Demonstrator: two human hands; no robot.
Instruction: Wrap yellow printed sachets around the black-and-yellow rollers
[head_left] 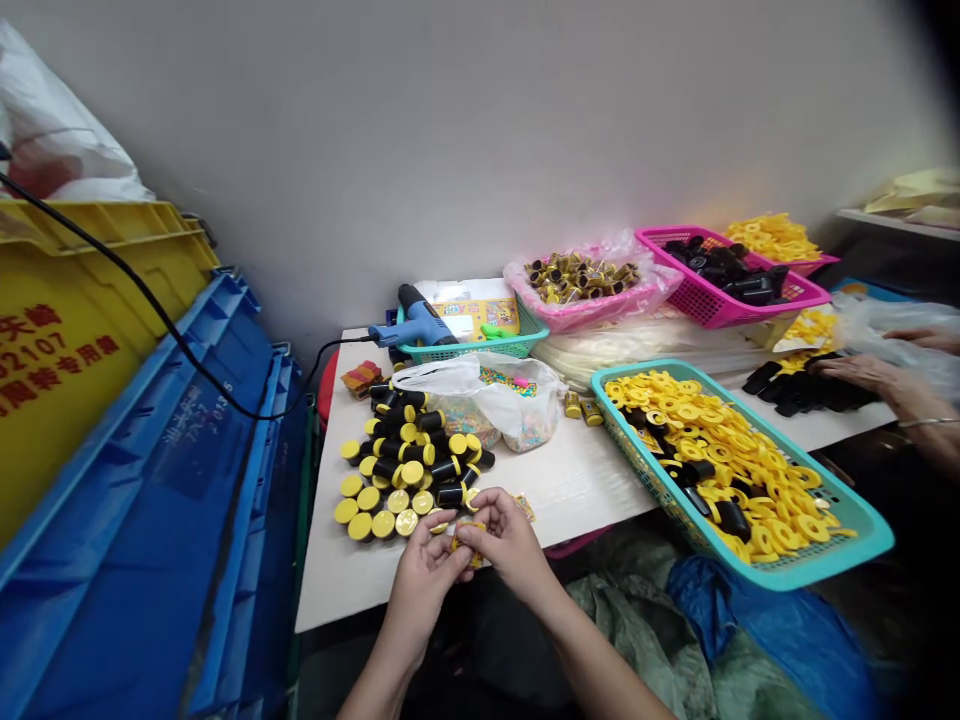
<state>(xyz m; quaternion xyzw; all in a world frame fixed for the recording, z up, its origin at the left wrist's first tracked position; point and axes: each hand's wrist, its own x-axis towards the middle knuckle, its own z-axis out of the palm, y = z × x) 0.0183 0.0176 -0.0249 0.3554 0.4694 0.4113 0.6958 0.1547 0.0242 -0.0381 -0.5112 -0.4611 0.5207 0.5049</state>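
My left hand (430, 562) and my right hand (504, 540) meet at the table's front edge. Between their fingertips is a small yellow printed piece (478, 560), mostly covered by the fingers; whether it is a label or a wrapper I cannot make out. Just beyond my hands lies a pile of black cylinders with yellow caps (409, 450), some upright and some on their sides. A flat printed yellow piece (525, 507) rests beside my right hand. Behind the pile, an open plastic bag (525, 420) holds small multicoloured beads.
A teal basket (847, 570) of yellow rings and black parts stands right. Behind are a blue heat gun (424, 318), a pink bag-lined basket (577, 318) and a magenta basket (720, 312). Blue crates (150, 480) flank the left. Another person's hand (862, 375) touches black parts.
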